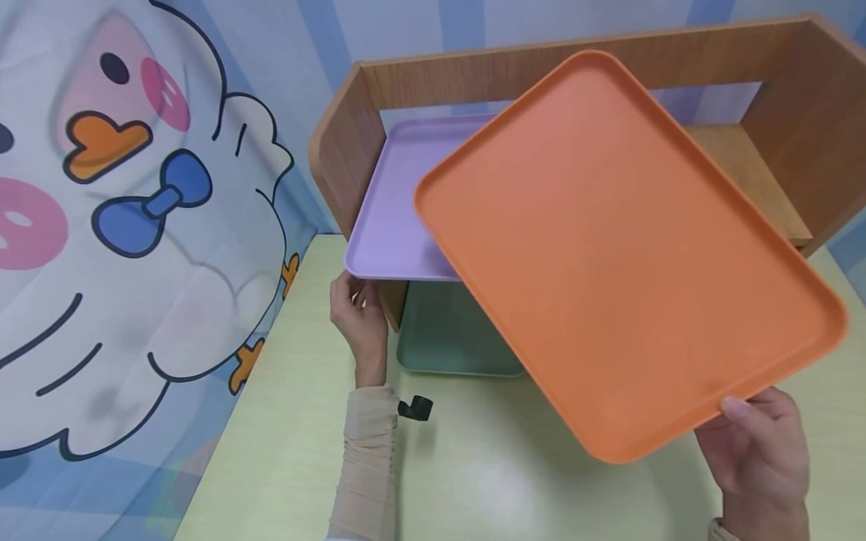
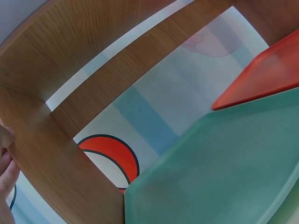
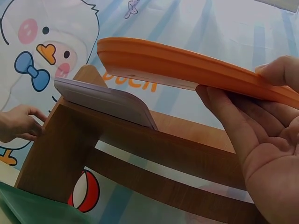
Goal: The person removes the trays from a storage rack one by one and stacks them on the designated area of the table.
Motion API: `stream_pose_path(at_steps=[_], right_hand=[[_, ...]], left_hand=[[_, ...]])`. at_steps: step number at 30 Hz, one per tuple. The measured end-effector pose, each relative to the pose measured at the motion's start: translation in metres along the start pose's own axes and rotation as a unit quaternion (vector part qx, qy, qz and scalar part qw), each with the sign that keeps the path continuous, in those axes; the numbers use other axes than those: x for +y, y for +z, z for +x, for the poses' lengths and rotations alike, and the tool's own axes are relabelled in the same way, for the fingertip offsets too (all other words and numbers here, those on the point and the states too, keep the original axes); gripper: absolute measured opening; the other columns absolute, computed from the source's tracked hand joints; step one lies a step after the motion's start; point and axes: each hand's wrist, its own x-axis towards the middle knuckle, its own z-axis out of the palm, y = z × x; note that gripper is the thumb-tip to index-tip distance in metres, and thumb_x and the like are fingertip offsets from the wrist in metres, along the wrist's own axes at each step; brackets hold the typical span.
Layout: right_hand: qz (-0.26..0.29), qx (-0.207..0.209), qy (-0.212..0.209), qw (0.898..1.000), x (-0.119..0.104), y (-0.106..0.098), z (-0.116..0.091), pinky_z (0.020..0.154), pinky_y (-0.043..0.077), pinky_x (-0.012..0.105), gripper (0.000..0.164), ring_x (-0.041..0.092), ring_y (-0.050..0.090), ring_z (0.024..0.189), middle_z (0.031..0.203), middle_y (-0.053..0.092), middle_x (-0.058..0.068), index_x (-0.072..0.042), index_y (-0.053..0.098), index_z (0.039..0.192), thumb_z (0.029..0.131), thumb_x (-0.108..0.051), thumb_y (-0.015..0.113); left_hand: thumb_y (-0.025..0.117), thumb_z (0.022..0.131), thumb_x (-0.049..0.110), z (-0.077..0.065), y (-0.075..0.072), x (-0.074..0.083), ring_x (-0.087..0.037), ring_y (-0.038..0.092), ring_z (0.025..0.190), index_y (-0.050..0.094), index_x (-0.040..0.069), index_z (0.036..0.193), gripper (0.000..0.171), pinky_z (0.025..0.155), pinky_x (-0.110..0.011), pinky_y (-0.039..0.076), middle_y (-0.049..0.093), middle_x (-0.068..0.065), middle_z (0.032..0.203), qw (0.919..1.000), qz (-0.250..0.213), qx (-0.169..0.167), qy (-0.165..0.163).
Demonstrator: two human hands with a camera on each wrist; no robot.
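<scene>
The hands stood well apart; the right hand (image 1: 761, 447) pinched a rectangular orange plastic-looking tray (image 1: 609, 255) near one corner, thumb above and fingers beneath, so that the tray hung tilted before a brown wood-grained shelf unit (image 1: 473, 84). The left hand (image 1: 364, 323) touched the unit's left side panel with bent fingers; whether it gripped could not be told. Held at one end only, the orange tray was liable to twist or slip, its far side dipping under its own weight. A low swing could have struck the rimmed lilac tray (image 1: 399, 210) on the upper board, whose front appeared to overhang; a knock there might have tipped it onto the left hand or the dark green rectangular tray (image 1: 453, 330) below.
</scene>
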Motion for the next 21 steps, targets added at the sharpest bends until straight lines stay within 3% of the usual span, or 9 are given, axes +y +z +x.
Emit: stream_pose_path(at_steps=[21], right_hand=[[-0.053,-0.048,0.020,0.997,-0.0021,-0.0046,-0.0060,0.092,0.042,0.041,0.036,0.035,0.053,0.106,0.111,0.057,0.030,0.025,0.052,0.103,0.081,0.021,0.023]], left_hand=[[0.056,0.091,0.012,-0.0001,-0.0008,0.0005,-0.012,0.060,0.092,0.060,0.014,0.114,0.023,0.080,-0.025,0.051,0.056,-0.005,0.099,0.9999,-0.010,0.003,0.007]])
